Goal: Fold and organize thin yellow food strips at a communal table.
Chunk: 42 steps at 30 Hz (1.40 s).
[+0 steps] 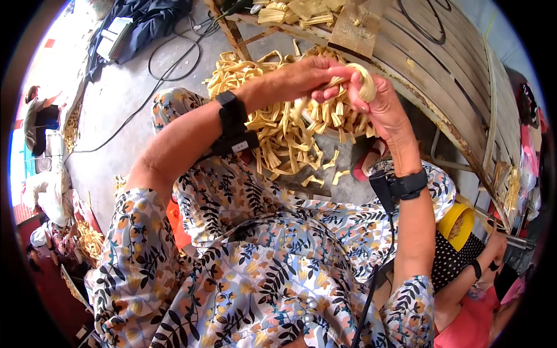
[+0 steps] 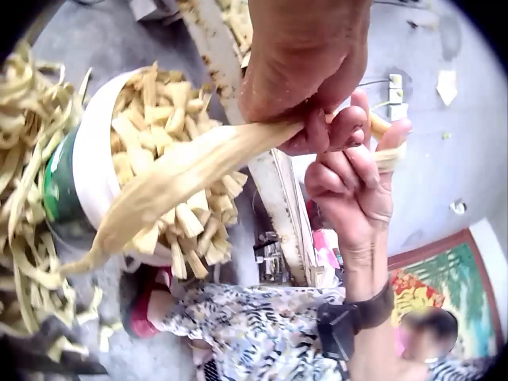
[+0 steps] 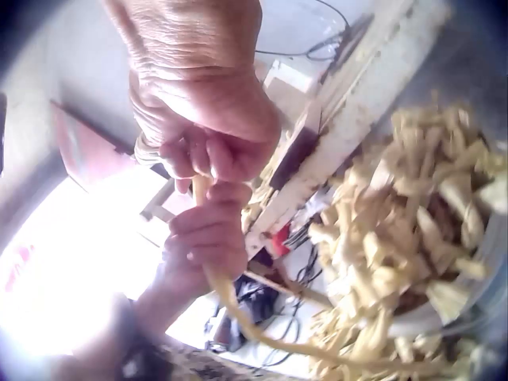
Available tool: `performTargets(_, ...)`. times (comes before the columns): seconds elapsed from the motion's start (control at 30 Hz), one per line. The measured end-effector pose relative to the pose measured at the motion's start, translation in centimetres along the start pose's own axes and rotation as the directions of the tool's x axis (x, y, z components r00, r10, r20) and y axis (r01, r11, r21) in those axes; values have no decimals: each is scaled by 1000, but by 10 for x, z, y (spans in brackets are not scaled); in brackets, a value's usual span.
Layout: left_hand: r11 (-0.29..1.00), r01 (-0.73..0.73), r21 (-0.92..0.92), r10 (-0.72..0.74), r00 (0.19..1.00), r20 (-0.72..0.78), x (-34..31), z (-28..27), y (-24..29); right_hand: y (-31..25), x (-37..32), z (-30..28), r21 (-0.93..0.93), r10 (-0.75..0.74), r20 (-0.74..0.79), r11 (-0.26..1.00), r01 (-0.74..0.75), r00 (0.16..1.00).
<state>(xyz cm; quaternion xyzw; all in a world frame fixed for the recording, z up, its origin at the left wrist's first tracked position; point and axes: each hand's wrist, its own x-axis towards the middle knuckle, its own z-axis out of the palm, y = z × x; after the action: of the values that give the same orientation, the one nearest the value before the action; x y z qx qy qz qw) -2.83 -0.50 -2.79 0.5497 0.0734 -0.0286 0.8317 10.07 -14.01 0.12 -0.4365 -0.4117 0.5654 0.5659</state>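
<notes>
Both hands meet in front of the body, above a heap of pale yellow strips [image 1: 284, 133]. The left hand [image 1: 316, 75] [image 2: 305, 71] pinches a long flat strip [image 2: 175, 175], whose free end hangs down past a bucket [image 2: 91, 171] of short folded pieces [image 2: 186, 214]. Around the fingers of the right hand [image 1: 383, 107] [image 2: 353, 186] a strip loop [image 1: 366, 84] is wrapped. In the right wrist view, the right hand [image 3: 206, 103] has curled fingers against the left hand [image 3: 208, 238], with the strip [image 3: 238, 313] trailing below.
A slatted wooden table [image 1: 429, 75] with a rusty edge stands at the front right, a board [image 1: 355, 29] on it. Black cable [image 1: 156, 84] lies on the floor at left. Another person's arm [image 1: 464, 290] and a yellow container [image 1: 455, 226] are at lower right.
</notes>
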Motion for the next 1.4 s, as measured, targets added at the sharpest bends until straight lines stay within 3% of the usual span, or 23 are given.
performTargets(0.03, 980, 7, -197, 4, 998, 59, 0, 4, -7, 2, 2, -2, -136, -69, -52, 989, 62, 996)
performTargets(0.07, 936, 143, -321, -125, 989, 77, -2, 8, -15, 6, 4, -4, -271, -142, -91, 956, 113, 986)
performTargets(0.1, 915, 137, -380, -59, 976, 208, 0, 7, -21, 6, 6, -3, -401, -221, -120, 903, 156, 968)
performTargets(0.13, 889, 143, -434, 11, 943, 333, 2, 6, -27, 4, 4, -1, -417, -169, -132, 903, 100, 977)
performTargets(0.23, 828, 235, -509, -20, 920, 392, 1, 6, -33, -5, -1, 6, -495, 22, -184, 862, -112, 983)
performTargets(0.3, 777, 266, -571, -11, 912, 411, -1, 12, -38, 1, -1, 7, -552, -69, -148, 833, -25, 987)
performTargets(0.33, 816, 198, -543, -34, 954, 298, -1, 13, -37, 4, -1, 8, -580, -115, -129, 814, 20, 985)
performTargets(0.37, 855, 134, -502, -47, 982, 181, 0, 13, -36, 5, 0, 10, -494, -145, -105, 866, 75, 984)
performTargets(0.47, 910, -121, -397, 66, 987, -149, 10, 16, -29, 13, 8, -3, -885, -579, -110, 427, 186, 808)
performTargets(0.5, 942, -187, -278, 107, 954, -279, 13, 18, -22, 8, 9, 0, -951, -656, -113, 289, 110, 747)
performTargets(0.53, 960, -237, -150, 161, 903, -398, 13, 21, -17, 8, 8, 2, -919, -593, -222, 393, 37, 774)
performTargets(0.6, 966, -259, 15, 243, 884, -401, 7, 25, -6, 10, 10, 3, -812, -434, -420, 572, -116, 797)
performTargets(0.77, 948, -194, 252, 276, 896, -348, -1, 25, 4, 14, 13, -12, -463, -92, -402, 879, -115, 911)
performTargets(0.87, 754, -46, 655, 312, 903, -296, 0, 28, 5, 28, 14, -11, -745, -323, -381, 662, -81, 866)
performTargets(0.9, 611, -63, 789, 421, 870, -257, 4, 27, 0, 31, 14, -8, -873, -360, -394, 433, -223, 845)
performTargets(1.0, 420, -82, 904, 564, 804, -189, 8, 22, -8, 31, 15, 0, -932, -589, -209, 363, 25, 781)
performTargets(1.07, 703, -68, 708, 456, 806, -376, 9, 21, -10, 22, 13, 4, -896, -585, -213, 437, 83, 783)
performTargets(1.13, 936, -45, 348, 234, 820, -523, 8, 19, -11, 18, 13, 5, -834, -606, -231, 526, 165, 761)
performTargets(1.17, 989, -86, 119, 132, 873, -470, 7, 20, -13, 19, 14, -1, -789, -609, -253, 580, 204, 752)
performTargets(1.2, 996, -82, 19, 83, 898, -433, 5, 22, -7, 15, 13, -1, -657, -550, -358, 723, 215, 754)
performTargets(1.27, 981, -63, -184, -4, 939, -344, -3, 27, 6, 4, 11, -16, -383, -427, -562, 893, 235, 709)
performTargets(1.3, 995, -34, -90, 5, 953, -304, -5, 28, 9, 2, 10, -21, -209, -339, -642, 940, 268, 688)
performTargets(1.4, 998, -70, -5, 67, 974, -218, -1, 19, 0, 2, 8, -24, -99, -221, -705, 972, 215, 674)
